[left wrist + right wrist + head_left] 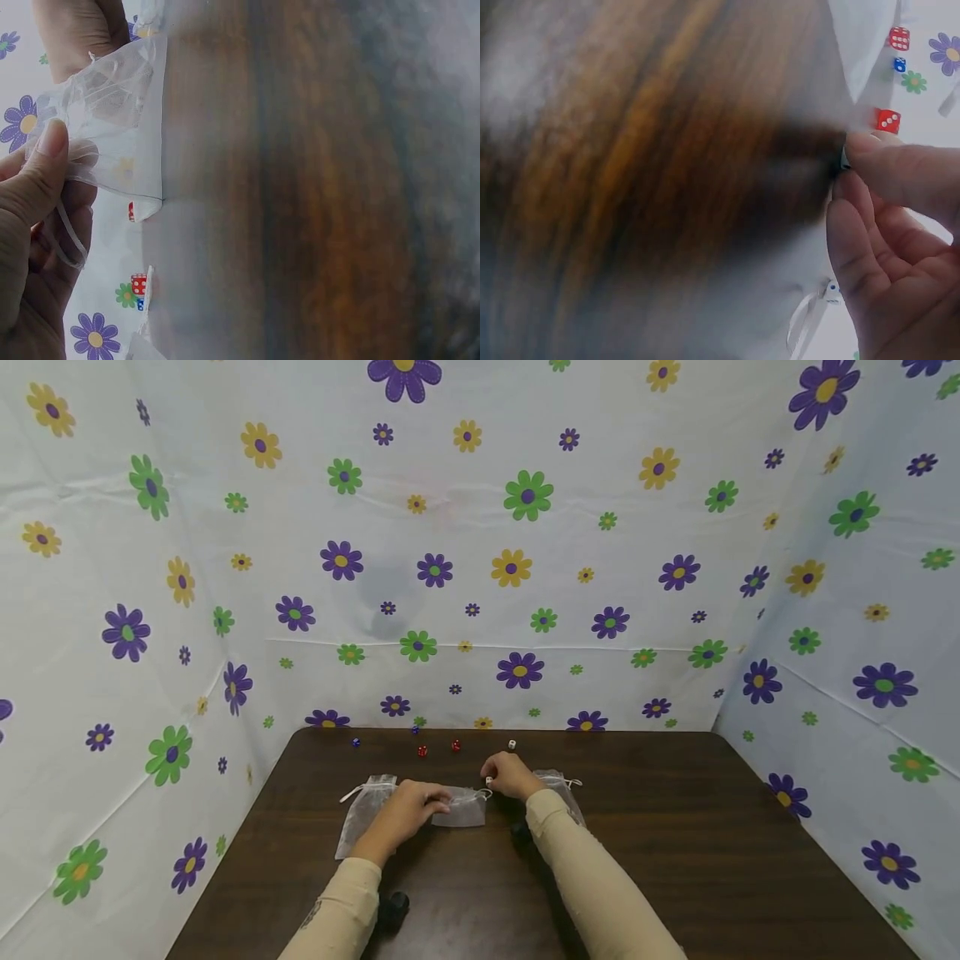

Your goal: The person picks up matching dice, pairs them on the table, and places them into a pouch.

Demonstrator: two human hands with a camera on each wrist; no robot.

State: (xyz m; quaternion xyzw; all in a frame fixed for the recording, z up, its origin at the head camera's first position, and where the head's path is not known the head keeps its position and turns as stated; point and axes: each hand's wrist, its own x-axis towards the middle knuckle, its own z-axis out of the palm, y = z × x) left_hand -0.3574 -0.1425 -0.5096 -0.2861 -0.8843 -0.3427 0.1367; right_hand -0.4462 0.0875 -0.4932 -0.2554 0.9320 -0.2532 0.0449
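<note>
My left hand [411,812] pinches a small sheer white drawstring bag [459,812] between thumb and fingers. In the left wrist view the bag [112,112] spreads out from the thumb, and its cord loops down below the fingers. Just right of the bag, my right hand [513,774] pinches a white die [489,781] between thumb and fingertips. Seen from the right wrist, only a sliver of this die [845,157] shows under the thumb. A second white die [512,744] lies on the table behind the right hand.
Another sheer bag [367,814] lies left of the left hand, and one more [557,785] is partly covered by the right forearm. Two red dice, one nearer the middle [456,746], and two blue dice, one at far left [356,742], sit toward the brown table's [690,827] back edge.
</note>
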